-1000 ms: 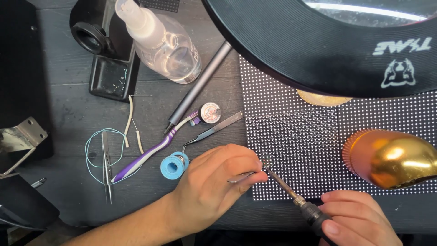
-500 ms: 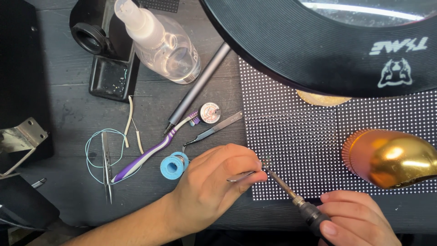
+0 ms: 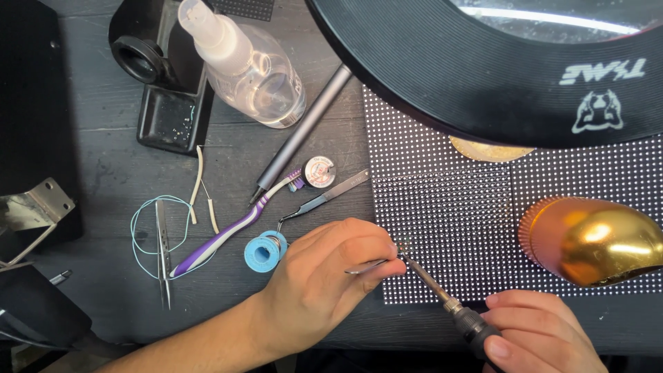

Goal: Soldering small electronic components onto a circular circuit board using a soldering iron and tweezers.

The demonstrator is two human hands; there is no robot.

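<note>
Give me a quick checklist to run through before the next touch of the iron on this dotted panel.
1. Soldering iron gripped in right hand: ok.
2. Tweezers pinched in left hand: ok.
3. Iron tip and tweezer tips meet at the panel edge: ok.
4. Part held in the tweezers: cannot tell, too small.
5. Solder spool within reach beside the left hand: ok.
6. Lamp rim clear of the work spot: ok.

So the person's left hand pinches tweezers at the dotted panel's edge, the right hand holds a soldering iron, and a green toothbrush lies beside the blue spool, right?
Not quite: the head view shows the toothbrush is purple and white, not green. The rest stands: the left hand pinches tweezers at the dotted panel, the right hand holds the soldering iron, and the blue spool lies beside the toothbrush.
</note>
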